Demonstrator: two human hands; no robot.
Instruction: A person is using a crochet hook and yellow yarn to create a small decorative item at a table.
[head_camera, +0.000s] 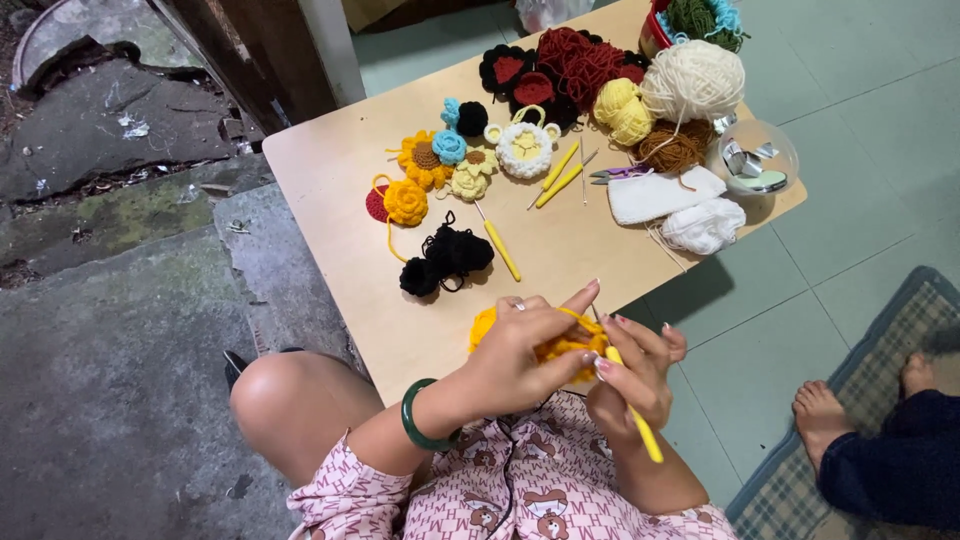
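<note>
My left hand (525, 350), with a green bangle on the wrist, pinches a small yellow crochet piece (560, 345) at the near edge of a low wooden table (330, 160). My right hand (635, 375) grips a yellow crochet hook (640, 425) whose tip goes into the same piece. Yellow yarn runs over my left forefinger. Both hands meet just above my lap.
On the table lie a black yarn tangle (445, 260), a spare yellow hook (500, 250), crocheted flowers (420, 165), red, cream and yellow yarn balls (690, 80), white cloth (665, 195), small scissors and a clear round bowl (752, 157). Another person's bare feet (820, 415) rest on a mat at right.
</note>
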